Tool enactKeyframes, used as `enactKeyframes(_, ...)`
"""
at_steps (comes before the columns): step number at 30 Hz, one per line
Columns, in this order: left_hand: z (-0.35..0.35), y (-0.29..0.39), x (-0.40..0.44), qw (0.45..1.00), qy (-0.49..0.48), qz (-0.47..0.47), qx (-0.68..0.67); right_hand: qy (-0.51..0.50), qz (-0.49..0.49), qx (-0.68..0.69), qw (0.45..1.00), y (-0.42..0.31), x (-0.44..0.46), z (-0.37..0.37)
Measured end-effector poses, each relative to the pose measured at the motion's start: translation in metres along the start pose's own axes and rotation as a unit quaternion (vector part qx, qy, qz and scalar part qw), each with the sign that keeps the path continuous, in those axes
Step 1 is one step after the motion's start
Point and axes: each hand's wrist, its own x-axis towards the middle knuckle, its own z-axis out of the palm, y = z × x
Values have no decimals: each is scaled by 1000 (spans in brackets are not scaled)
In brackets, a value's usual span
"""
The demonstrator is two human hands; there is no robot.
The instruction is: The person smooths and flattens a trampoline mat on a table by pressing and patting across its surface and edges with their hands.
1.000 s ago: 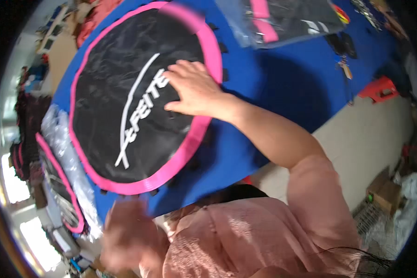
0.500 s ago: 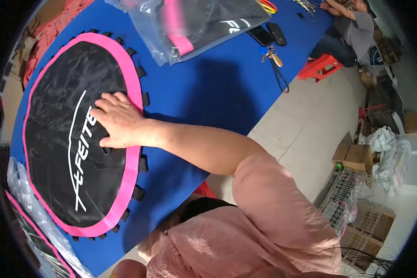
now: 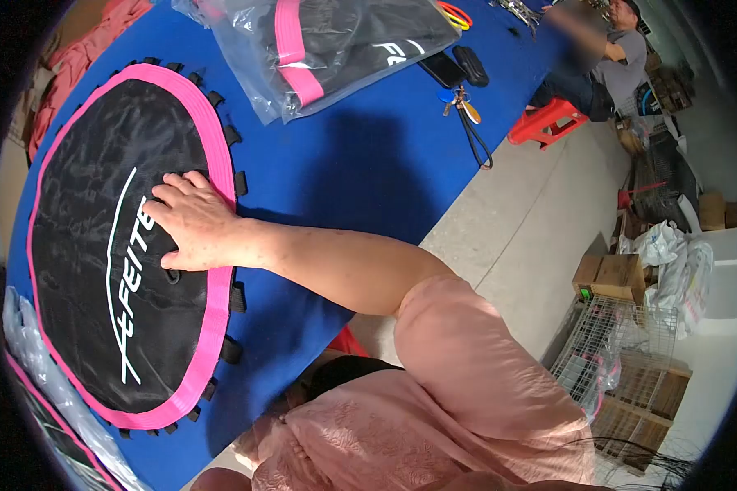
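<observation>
My right hand (image 3: 195,221) lies palm down near the right side of a round black mat (image 3: 82,237) with a pink border and white lettering. Its fingers are spread and the thumb is out, beside a small black loop (image 3: 173,277). Black tabs stick out around the mat's rim. The mat rests on a blue-covered table (image 3: 303,270). My left hand cannot be seen; only a rounded patch of skin shows at the bottom edge.
A clear bag (image 3: 344,49) with pink and black fabric lies at the table's far side, near a black phone (image 3: 442,69) and keys (image 3: 467,106). A co-worker (image 3: 622,61) sits by a red stool (image 3: 549,123). Right: a carton (image 3: 610,278) and wire rack (image 3: 606,335).
The view has turned and shifted, bringing the co-worker and stool into sight. My right hand still lies spread on the mat. A blurred shape at lower left has gone from view.
</observation>
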Motion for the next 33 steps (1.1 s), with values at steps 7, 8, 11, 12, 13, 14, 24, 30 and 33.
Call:
enactKeyframes(7, -16, 38, -1, 981, 98, -76, 147, -30, 0, -22, 999, -2, 1, -14)
enactKeyframes(8, -18, 43, 1, 965, 144, -107, 192, -40, 6, -23, 999, -5, 2, -20)
enactKeyframes(11, -23, 25, 21, 831, 312, -280, 367, -33, 8, -38, 999, -4, -1, -17)
enactKeyframes(12, -32, 10, 27, 739, 287, -349, 499, -27, 9, -41, 999, -1, -2, -11)
enactKeyframes(13, -42, -1, 25, 696, 239, -371, 566, -22, 13, -48, 999, 0, -3, -7)
enactKeyframes(14, -70, -14, 8, 667, 104, -271, 687, -23, 14, -47, 999, -2, -2, -8)
enactKeyframes(24, -97, -68, -13, 606, 50, -311, 730, -34, 12, -41, 999, 0, -2, -11)
enactKeyframes(30, -109, -76, -16, 563, 12, -243, 789, -5, -11, -33, 999, 12, -4, 0)
enactKeyframes(33, -122, -74, -17, 547, -1, -220, 808, 17, -8, -3, 1000, 12, 0, -1)
